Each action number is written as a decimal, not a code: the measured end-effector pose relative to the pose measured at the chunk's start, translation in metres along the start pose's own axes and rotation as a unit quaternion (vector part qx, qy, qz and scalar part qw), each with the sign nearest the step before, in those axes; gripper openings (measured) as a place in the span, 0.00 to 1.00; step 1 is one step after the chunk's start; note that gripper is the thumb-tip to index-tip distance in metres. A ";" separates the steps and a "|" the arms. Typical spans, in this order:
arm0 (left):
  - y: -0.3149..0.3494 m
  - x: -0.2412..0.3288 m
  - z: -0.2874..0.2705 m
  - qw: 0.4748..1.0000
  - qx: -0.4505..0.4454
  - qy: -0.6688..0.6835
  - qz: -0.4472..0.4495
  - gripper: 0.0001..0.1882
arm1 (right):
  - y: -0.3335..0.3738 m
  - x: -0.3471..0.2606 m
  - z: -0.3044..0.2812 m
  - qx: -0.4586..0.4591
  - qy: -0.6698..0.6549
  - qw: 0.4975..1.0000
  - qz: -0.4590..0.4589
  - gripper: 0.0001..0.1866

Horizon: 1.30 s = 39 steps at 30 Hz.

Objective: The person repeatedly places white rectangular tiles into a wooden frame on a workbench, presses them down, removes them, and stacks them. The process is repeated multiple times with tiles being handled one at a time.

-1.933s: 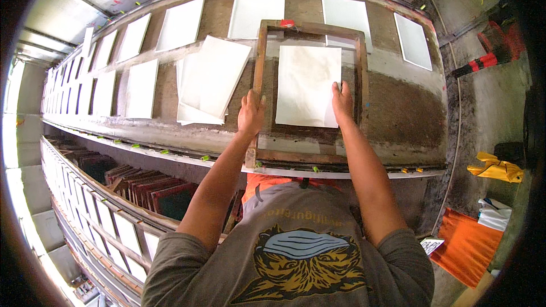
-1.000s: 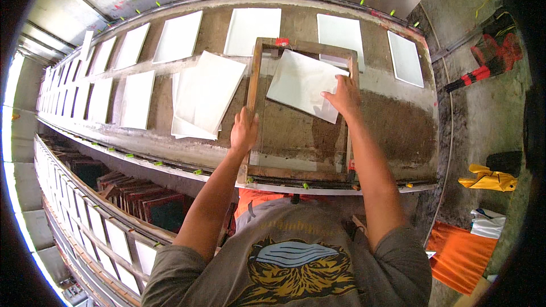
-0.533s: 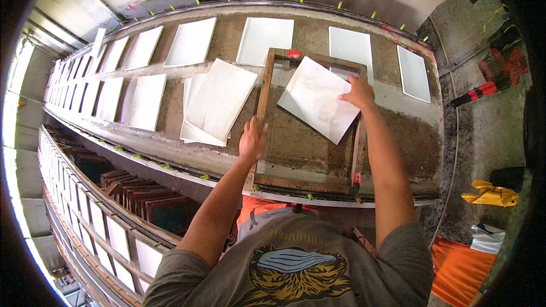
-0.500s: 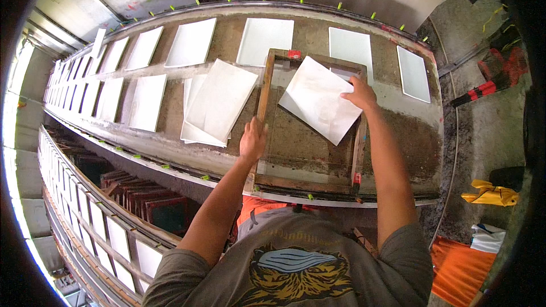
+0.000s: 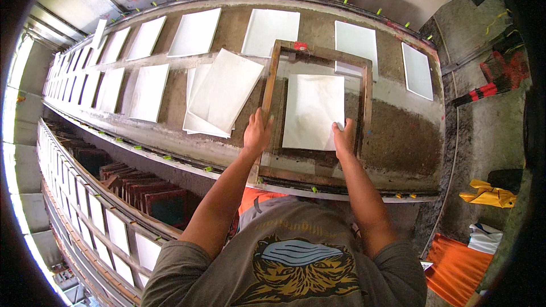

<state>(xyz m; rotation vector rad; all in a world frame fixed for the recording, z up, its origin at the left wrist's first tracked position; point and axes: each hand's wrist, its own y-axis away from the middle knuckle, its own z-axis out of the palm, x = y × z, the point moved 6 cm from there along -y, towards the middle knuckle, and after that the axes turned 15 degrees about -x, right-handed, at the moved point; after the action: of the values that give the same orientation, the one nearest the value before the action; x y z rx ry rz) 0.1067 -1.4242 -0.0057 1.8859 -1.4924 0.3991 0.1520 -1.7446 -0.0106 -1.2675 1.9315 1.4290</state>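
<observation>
A wooden frame (image 5: pixel 367 88) with a see-through middle lies on the long table in front of me. Its left bar is gripped by my left hand (image 5: pixel 258 132). Inside the frame's outline is a white sheet (image 5: pixel 311 108) with faint brownish stains, now nearly square to the bars. My right hand (image 5: pixel 343 138) holds the sheet's lower right edge, thumb on top; the other fingers are partly hidden. Left of the frame, a few loose white sheets (image 5: pixel 224 91) overlap at odd angles.
White rectangles (image 5: pixel 271 32) lie in two rows along the long table (image 5: pixel 409 136). Small yellow-green pegs line its edges. A second table with white rectangles (image 5: pixel 118 230) runs at lower left, dark frames (image 5: pixel 165 207) stacked beside it. Orange cloth (image 5: pixel 460 267) is at lower right.
The white sheet has turned from a slant to nearly straight and come down flat within the frame. My right hand has moved down and left along it. My left hand stays on the bar.
</observation>
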 end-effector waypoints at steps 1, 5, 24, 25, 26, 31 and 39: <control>0.001 0.000 0.000 1.000 0.006 0.002 0.003 0.34 | -0.002 0.005 0.003 0.000 -0.012 1.000 0.002 0.33; 0.000 0.004 -0.003 1.000 0.007 0.007 0.002 0.34 | -0.008 0.020 0.014 0.003 -0.028 0.999 0.017 0.35; 0.001 0.006 -0.003 1.000 0.020 0.006 -0.004 0.32 | -0.008 0.029 0.032 0.008 0.013 1.000 -0.025 0.31; 0.000 0.003 -0.002 1.000 0.017 0.007 -0.004 0.32 | -0.008 0.029 0.032 0.008 0.015 0.999 -0.030 0.31; -0.001 0.002 -0.001 1.000 0.014 0.009 -0.003 0.32 | -0.008 0.028 0.032 0.009 0.018 0.999 -0.035 0.31; 0.001 0.005 -0.002 1.000 0.017 -0.004 -0.004 0.32 | -0.003 0.022 0.031 0.038 0.026 0.998 -0.037 0.29; 0.001 0.006 -0.003 1.000 -0.005 0.005 -0.018 0.33 | 0.004 0.014 0.031 0.084 0.053 0.992 -0.075 0.26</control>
<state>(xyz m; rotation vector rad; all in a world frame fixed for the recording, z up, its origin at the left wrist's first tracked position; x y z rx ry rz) 0.1083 -1.4263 0.0002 1.8979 -1.4489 0.3822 0.1361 -1.7217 -0.0307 -1.4006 1.9334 1.1205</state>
